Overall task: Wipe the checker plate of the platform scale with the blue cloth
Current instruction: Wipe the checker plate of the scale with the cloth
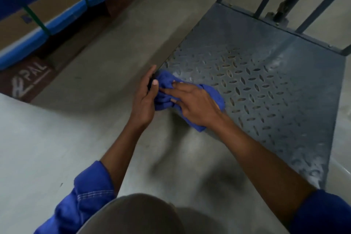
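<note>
Here, seen from above, two bare hands bunch a crumpled blue cloth (187,99) at the near left edge of a grey steel checker plate (266,85). The left hand (145,99) curls its fingers against the cloth's side; the right hand (195,104) presses spread fingers on top, above a grey concrete floor (79,138)
</note>
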A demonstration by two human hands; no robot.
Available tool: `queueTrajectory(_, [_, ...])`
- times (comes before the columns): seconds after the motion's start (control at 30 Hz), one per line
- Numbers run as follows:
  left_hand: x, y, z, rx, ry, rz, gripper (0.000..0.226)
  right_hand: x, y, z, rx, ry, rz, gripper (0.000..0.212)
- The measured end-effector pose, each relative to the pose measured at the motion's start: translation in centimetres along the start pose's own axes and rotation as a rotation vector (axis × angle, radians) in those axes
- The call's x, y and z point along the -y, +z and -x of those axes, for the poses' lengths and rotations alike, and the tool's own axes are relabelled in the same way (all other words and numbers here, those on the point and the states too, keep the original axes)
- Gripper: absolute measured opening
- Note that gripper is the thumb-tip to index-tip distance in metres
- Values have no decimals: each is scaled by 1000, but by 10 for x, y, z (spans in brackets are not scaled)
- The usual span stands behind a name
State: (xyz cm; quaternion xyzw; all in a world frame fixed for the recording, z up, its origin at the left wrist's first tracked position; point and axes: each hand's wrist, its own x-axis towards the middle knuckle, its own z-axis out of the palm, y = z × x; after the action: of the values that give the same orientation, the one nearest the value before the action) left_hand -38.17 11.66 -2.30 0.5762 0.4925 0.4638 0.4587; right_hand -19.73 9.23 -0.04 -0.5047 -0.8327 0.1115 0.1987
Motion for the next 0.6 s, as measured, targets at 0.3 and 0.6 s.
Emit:
queueTrajectory(0.3, [4, 21, 41, 60, 175, -421, 51, 14, 7, 59, -28, 12, -9, 36])
queueTrajectory(0.6, [-53, 97, 25, 741, 634, -769, 65, -33, -92, 235, -624, 749, -2, 41])
